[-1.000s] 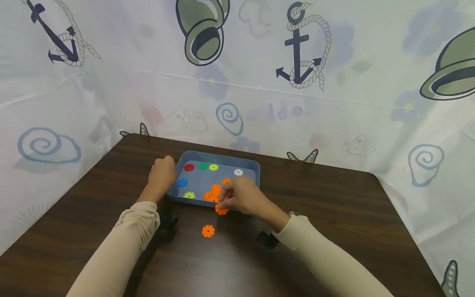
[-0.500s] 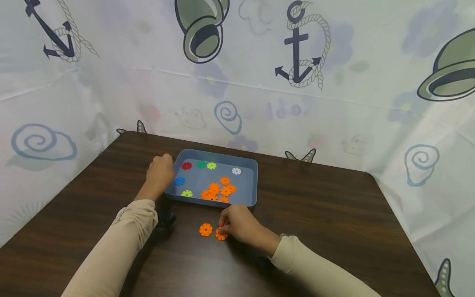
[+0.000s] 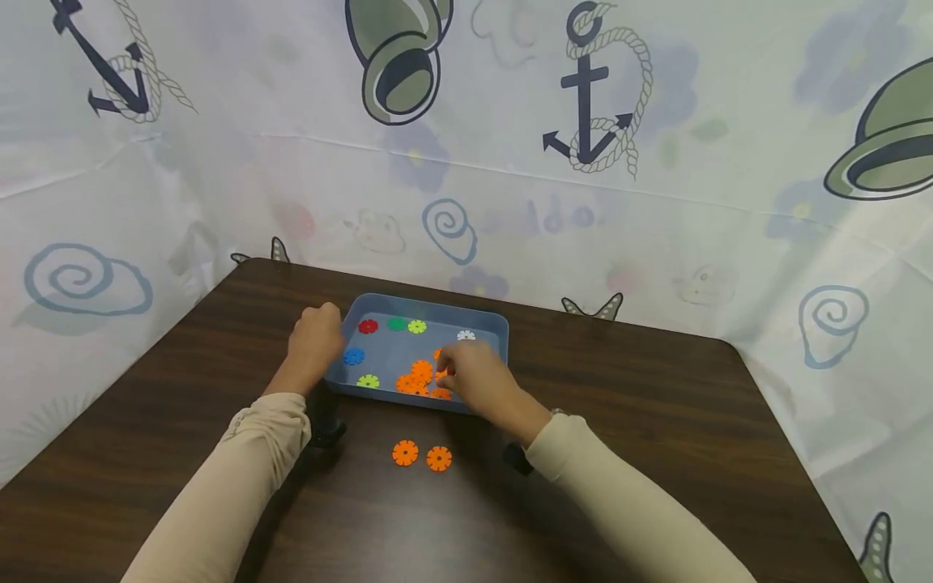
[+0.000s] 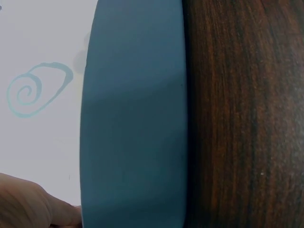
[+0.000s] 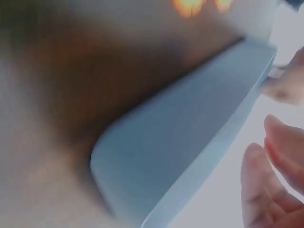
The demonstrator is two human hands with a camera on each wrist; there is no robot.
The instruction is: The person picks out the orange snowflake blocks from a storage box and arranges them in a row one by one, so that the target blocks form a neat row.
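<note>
A blue-grey tray [image 3: 408, 306] holds orange notched discs [image 3: 421, 372] and a few of other colours. At its left end my left hand [image 3: 316, 344] grips the rim; in the left wrist view the thumb [image 4: 64, 213] meets the tray wall [image 4: 135, 114]. My right hand [image 3: 477, 376] is over the tray's front right part, hiding some orange discs. The right wrist view shows its fingertips [image 5: 256, 154] apart, holding nothing visible. Two orange discs lie side by side on the table in front of the tray, a left one [image 3: 405, 453] and a right one [image 3: 439, 458].
Inside the tray are a red disc [image 3: 368, 326], a green disc [image 3: 397, 324], a blue disc [image 3: 354, 356], a white disc [image 3: 466, 335] and two yellow-green ones. The dark wooden table [image 3: 619, 421] extends around it, backed by a printed curtain [image 3: 503, 210].
My right hand brought an orange disc out of the tray, laid it right of the first one, let go, and moved back over the tray. The left hand stayed at the rim.
</note>
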